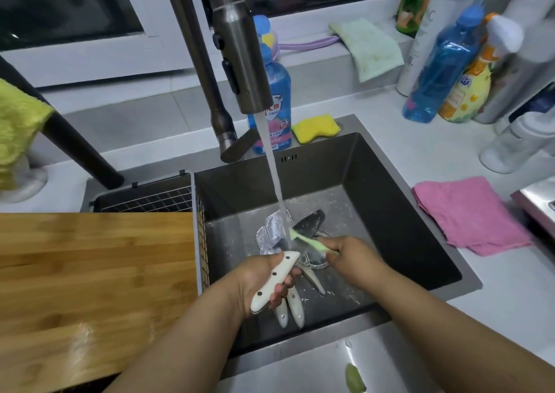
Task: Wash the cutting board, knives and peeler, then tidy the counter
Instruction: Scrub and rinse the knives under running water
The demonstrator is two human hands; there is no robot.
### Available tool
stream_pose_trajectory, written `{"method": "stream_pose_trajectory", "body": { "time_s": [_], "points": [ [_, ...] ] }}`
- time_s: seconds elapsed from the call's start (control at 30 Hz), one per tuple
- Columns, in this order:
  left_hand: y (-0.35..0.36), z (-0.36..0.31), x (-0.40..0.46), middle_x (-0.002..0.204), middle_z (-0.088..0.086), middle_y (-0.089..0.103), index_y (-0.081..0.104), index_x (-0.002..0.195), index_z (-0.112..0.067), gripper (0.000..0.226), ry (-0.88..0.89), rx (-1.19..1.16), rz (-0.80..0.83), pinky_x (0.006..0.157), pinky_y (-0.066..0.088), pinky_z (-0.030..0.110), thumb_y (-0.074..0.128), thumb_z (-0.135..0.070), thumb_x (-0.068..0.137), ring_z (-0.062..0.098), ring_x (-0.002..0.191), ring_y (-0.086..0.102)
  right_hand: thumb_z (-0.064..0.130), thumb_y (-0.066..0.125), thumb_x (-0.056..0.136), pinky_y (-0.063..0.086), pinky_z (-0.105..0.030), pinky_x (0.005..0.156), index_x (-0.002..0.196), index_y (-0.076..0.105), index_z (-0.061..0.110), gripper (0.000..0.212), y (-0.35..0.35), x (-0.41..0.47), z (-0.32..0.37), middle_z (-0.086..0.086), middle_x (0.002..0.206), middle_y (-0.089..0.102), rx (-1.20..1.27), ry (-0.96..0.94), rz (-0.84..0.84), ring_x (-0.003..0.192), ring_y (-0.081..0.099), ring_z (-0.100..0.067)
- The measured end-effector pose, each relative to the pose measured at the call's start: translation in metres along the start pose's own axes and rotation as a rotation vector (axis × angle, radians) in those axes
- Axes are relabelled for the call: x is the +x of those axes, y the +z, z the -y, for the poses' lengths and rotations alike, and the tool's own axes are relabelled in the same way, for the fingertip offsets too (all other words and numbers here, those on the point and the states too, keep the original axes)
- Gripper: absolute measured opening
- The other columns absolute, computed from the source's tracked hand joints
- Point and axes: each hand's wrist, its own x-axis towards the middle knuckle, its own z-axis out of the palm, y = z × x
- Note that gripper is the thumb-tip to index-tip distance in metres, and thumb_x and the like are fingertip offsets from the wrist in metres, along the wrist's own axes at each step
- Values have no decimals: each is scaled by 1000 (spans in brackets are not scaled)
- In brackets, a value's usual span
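My left hand grips the white riveted handle of a knife, its blade reaching up under the running water. My right hand pinches a thin green cloth and holds it against that blade in the stream. Other white-handled knives lie on the sink floor below my left hand, with a dark blade near the drain. The wooden cutting board lies across the left of the sink, wet near its front.
The faucet runs above the sink. A blue soap bottle and yellow sponge sit behind it. A pink cloth lies on the right counter, bottles at the back right. A wire rack sits behind the board.
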Motion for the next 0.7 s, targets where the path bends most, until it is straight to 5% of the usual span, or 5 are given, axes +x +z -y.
{"method": "stream_pose_trajectory", "body": {
  "time_s": [0.13, 0.2, 0.3, 0.53, 0.7],
  "points": [
    [-1, 2, -2, 57, 1, 48, 57, 90, -7, 49, -9, -2, 14, 30, 32, 12, 29, -45, 102, 7, 32, 41, 23, 54, 93, 48, -26, 80, 121, 64, 30, 30, -16, 4, -17, -4, 111, 70, -106, 64, -60, 100, 64, -23],
    [-3, 4, -1, 58, 2, 47, 57, 91, -6, 49, -13, -4, 7, 30, 32, 12, 30, -46, 101, 8, 33, 41, 25, 55, 93, 46, -19, 64, 123, 62, 36, 32, -14, -6, -15, 3, 101, 71, -81, 47, -32, 79, 65, -12],
    [1, 4, -1, 56, 2, 47, 57, 92, -6, 49, -8, 13, -7, 30, 31, 11, 31, -46, 101, 7, 32, 40, 26, 57, 93, 29, -8, 42, 125, 59, 40, 35, 1, -18, -2, 11, 99, 69, -19, 13, 45, 49, 45, 3],
    [4, 4, -9, 54, 0, 48, 57, 93, -7, 47, -12, -23, 46, 30, 30, 11, 30, -45, 101, 6, 33, 41, 19, 52, 93, 36, -20, 65, 121, 64, 32, 33, -22, 9, -18, -1, 100, 70, -101, 73, -71, 79, 58, -15],
    [1, 5, -7, 54, 2, 47, 57, 93, -6, 47, -13, -15, -24, 30, 31, 11, 31, -44, 101, 7, 31, 40, 24, 55, 92, 35, -13, 45, 122, 63, 37, 33, -8, -15, -7, 5, 81, 67, -19, 25, 8, 51, 49, -2]
  ]
}}
